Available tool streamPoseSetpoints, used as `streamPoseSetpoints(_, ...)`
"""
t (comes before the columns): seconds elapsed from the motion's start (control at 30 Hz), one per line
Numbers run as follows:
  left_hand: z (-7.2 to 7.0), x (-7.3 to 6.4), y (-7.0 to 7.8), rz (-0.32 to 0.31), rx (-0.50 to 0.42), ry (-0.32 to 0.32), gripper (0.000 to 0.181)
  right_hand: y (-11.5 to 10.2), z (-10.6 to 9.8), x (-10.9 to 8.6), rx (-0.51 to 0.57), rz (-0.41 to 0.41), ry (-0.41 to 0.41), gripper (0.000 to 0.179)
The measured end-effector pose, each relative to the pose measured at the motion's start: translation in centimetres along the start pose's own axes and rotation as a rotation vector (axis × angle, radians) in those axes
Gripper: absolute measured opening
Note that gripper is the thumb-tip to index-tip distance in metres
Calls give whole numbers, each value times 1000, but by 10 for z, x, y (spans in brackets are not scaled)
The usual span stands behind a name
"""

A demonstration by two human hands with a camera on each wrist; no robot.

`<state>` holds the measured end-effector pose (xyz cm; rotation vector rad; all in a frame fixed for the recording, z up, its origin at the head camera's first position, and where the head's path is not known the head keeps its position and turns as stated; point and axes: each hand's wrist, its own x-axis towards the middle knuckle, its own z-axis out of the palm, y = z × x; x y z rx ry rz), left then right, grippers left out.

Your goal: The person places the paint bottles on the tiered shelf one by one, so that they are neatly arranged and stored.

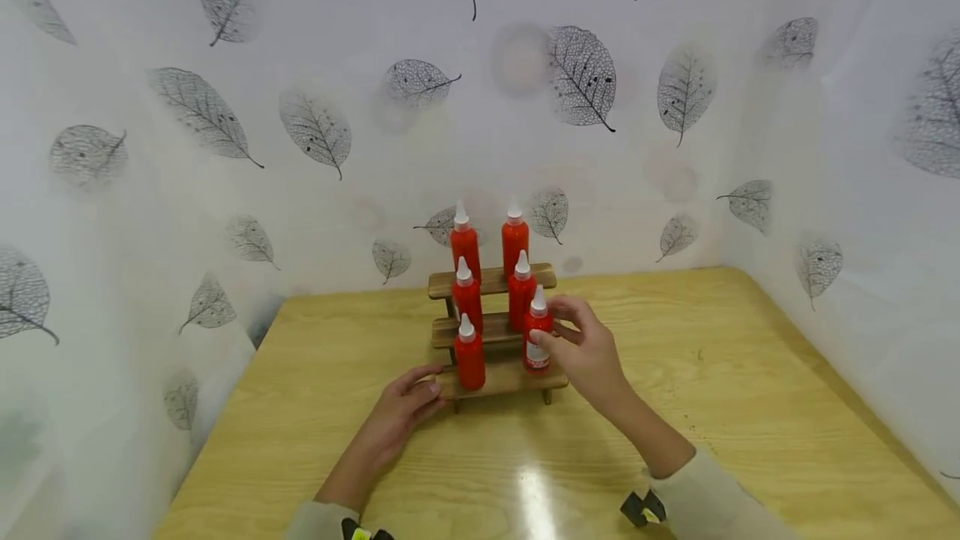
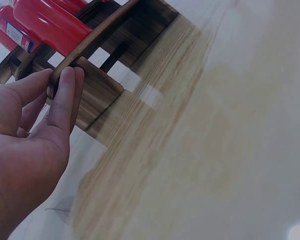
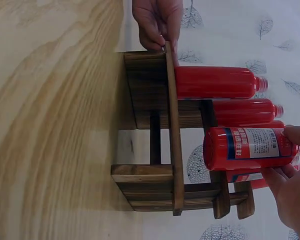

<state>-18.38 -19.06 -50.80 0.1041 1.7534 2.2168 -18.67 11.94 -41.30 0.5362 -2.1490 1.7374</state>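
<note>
A three-tier wooden rack (image 1: 506,380) carries red squeeze bottles with white pointed caps. My left hand (image 1: 401,411) pinches the left end of its lowest tier, thumb and fingers on either side of the board (image 2: 65,70). In my right hand (image 1: 592,357), a red bottle (image 3: 252,148) with a white and blue label is gripped between thumb and fingers. Its base hangs a little above the right part of the lowest tier, apart from the board in the right wrist view. On that tier's left part stands another red bottle (image 1: 470,361).
Two bottles stand on the middle tier, including one at the left (image 1: 467,302), and two on the top tier, including one at the right (image 1: 515,244). The rack stands on a wood-grain table (image 1: 337,340) before a leaf-patterned white curtain (image 1: 337,215).
</note>
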Motion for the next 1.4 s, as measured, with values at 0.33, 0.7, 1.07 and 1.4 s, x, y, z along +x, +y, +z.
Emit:
streamPoseSetpoints(0.33,7,7,-2,13,-12,5,46,19,9,-5,-6,-9,-24,45)
streamPoseSetpoints(0.7,9,7,0,8,-15,-13,48,18,11,-11,3,32,-18,48)
streamPoseSetpoints(1.07,5,5,-1,2,6,-19,52,17,10,-12,-7,60,-60,50)
streamPoseSetpoints(1.4,2,1,-1,-7,-10,-11,51,16,10,-12,-53,44,-71,45)
